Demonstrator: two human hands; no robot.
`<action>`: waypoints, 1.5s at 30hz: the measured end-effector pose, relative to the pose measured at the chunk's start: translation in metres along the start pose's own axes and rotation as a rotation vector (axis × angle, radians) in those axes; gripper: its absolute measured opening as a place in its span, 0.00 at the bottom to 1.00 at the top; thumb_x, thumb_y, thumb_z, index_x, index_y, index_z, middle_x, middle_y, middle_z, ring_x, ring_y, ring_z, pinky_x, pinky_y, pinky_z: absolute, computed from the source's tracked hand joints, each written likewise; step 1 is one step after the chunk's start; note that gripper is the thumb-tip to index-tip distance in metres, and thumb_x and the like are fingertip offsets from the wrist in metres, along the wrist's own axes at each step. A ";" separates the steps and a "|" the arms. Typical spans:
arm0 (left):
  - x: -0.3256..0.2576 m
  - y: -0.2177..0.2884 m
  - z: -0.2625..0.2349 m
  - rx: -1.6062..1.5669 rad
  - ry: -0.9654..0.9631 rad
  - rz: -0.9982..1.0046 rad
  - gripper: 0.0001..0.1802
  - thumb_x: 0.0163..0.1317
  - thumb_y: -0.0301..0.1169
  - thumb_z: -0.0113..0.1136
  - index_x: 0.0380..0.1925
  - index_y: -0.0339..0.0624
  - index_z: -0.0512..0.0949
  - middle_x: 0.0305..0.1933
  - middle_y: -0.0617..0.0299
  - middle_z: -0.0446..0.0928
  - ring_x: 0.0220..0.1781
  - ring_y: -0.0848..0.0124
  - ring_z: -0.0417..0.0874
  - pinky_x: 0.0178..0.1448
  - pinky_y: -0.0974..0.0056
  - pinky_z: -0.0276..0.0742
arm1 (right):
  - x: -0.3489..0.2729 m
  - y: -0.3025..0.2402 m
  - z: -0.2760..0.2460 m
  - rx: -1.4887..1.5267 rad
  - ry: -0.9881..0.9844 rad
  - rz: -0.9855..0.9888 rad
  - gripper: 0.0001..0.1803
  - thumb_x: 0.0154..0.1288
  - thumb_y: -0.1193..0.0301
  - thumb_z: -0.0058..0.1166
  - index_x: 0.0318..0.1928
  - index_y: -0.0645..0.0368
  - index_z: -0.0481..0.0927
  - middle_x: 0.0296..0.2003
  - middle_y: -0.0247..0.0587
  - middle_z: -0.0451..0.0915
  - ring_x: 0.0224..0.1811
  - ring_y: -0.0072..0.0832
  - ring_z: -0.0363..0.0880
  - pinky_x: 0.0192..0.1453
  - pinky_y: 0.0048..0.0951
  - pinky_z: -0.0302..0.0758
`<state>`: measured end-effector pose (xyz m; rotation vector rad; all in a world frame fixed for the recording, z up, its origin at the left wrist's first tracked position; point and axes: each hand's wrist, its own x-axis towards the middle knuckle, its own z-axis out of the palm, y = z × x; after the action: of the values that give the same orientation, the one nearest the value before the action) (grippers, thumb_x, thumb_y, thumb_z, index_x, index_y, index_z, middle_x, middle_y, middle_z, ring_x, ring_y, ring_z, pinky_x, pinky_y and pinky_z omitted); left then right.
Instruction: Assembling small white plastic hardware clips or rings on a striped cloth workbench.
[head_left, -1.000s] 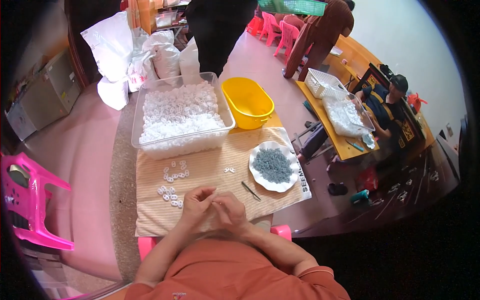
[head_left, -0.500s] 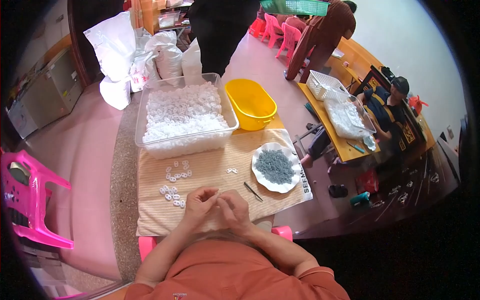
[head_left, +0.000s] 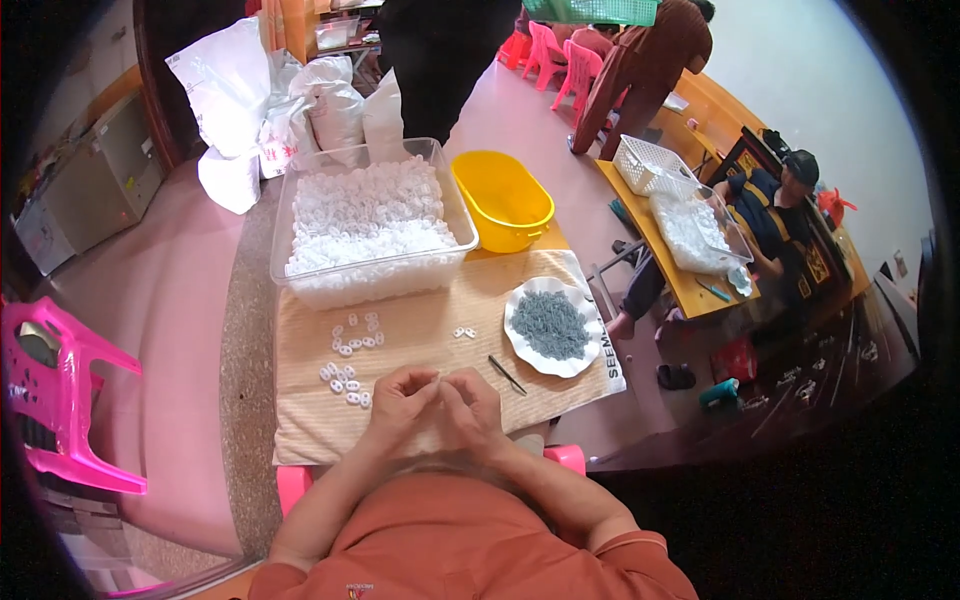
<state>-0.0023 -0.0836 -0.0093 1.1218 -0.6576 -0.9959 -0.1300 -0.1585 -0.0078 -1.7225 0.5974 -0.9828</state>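
Note:
Over the near part of the striped towel [head_left: 310, 420], my left hand [head_left: 402, 402] and my right hand [head_left: 470, 405] meet fingertip to fingertip. Both are closed in a pinch, and whatever sits between the fingers is too small or too hidden to name. Left of my hands lie several small white plastic pieces with two holes [head_left: 345, 380]. A pair of similar white pieces [head_left: 465, 332] rests farther up. To the right are dark tweezers [head_left: 507, 375] and a white wavy-rimmed plate [head_left: 570, 369] heaped with small grey-green parts [head_left: 550, 325].
A clear plastic bin [head_left: 375, 268] full of white pieces stands at the table's far side, beside a yellow tub [head_left: 500, 205]. White sacks [head_left: 225, 95] stand behind. At left is a pink chair [head_left: 75, 400]. A seated person [head_left: 775, 210] works at another table [head_left: 690, 295] on the right.
My fingers have shifted slightly and my right hand is turned a little more upright against the left. The things on the towel lie as before.

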 end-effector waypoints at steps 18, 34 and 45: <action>-0.004 0.014 0.003 -0.063 0.010 -0.094 0.08 0.61 0.23 0.62 0.40 0.33 0.81 0.33 0.63 0.82 0.34 0.79 0.80 0.39 0.74 0.77 | 0.000 0.005 -0.002 0.200 -0.007 0.273 0.05 0.67 0.73 0.55 0.38 0.63 0.78 0.29 0.29 0.76 0.31 0.14 0.71 0.34 0.17 0.70; 0.002 0.012 -0.012 -0.192 0.003 -0.228 0.11 0.62 0.21 0.60 0.44 0.31 0.78 0.41 0.60 0.81 0.41 0.76 0.81 0.46 0.71 0.81 | 0.019 -0.014 -0.009 0.226 -0.113 0.395 0.05 0.68 0.76 0.52 0.39 0.67 0.76 0.38 0.34 0.74 0.35 0.18 0.75 0.39 0.19 0.74; -0.001 0.010 -0.010 -0.266 0.036 -0.260 0.10 0.61 0.22 0.60 0.42 0.31 0.78 0.37 0.61 0.80 0.38 0.77 0.81 0.43 0.73 0.81 | 0.018 -0.016 -0.005 0.278 -0.119 0.432 0.04 0.67 0.78 0.52 0.38 0.67 0.77 0.35 0.35 0.75 0.34 0.20 0.77 0.39 0.21 0.74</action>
<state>0.0092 -0.0772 -0.0031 1.0015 -0.3417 -1.2426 -0.1254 -0.1689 0.0135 -1.3216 0.6839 -0.6189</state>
